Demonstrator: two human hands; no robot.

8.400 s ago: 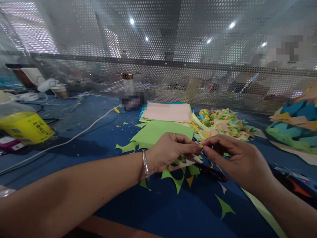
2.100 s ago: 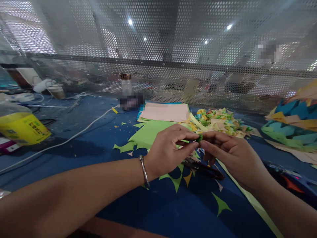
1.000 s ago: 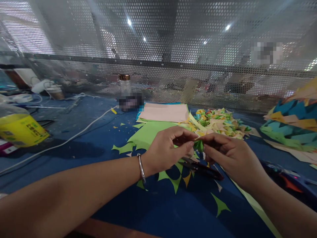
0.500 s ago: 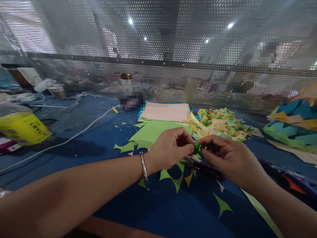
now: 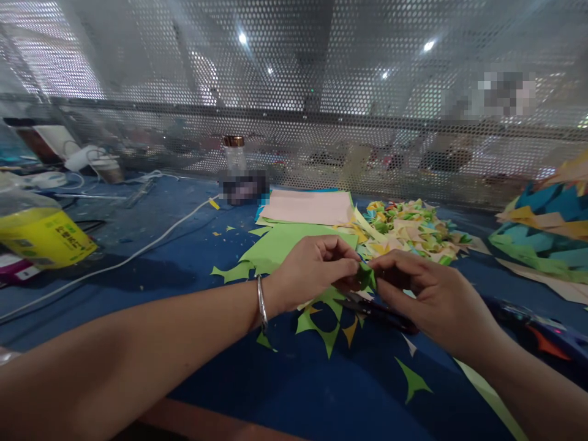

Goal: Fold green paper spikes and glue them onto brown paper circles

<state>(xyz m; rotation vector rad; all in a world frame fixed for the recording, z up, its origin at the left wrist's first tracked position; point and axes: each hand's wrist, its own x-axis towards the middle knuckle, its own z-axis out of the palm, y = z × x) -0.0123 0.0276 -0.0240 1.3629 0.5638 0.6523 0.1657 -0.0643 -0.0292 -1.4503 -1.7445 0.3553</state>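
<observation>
1. Both hands meet over the blue work mat (image 5: 138,257). The left hand (image 5: 312,269) and right hand (image 5: 432,294) each pinch the same small folded green paper piece (image 5: 366,277) between thumb and fingertips. It's held up just above the mat, likely so the creases can be pressed from both sides at once.

2. I'll use that green piece as my landmark. Right under it and a bit toward the right wrist lies a pair of dark-handled scissors (image 5: 381,309), parked within easy reach. The blades are mostly hidden by the hands, so I can't tell if they're open.

3. Below and left of the piece are spiky green paper offcuts (image 5: 321,327). They look like they've been left wherever they fell.

4. Behind it, farther from the person, a flat green paper sheet (image 5: 285,245) with a pale pink paper sheet (image 5: 307,208) beyond that. Looks like stock kept flat and close.

5. Behind and to the right, a heap of small multicoloured folded paper bits (image 5: 408,229), piled out of the way of the hands.

6. Far left of the piece, a yellow plastic container (image 5: 43,236), with a white cable (image 5: 138,251) running across the mat between them.
</observation>
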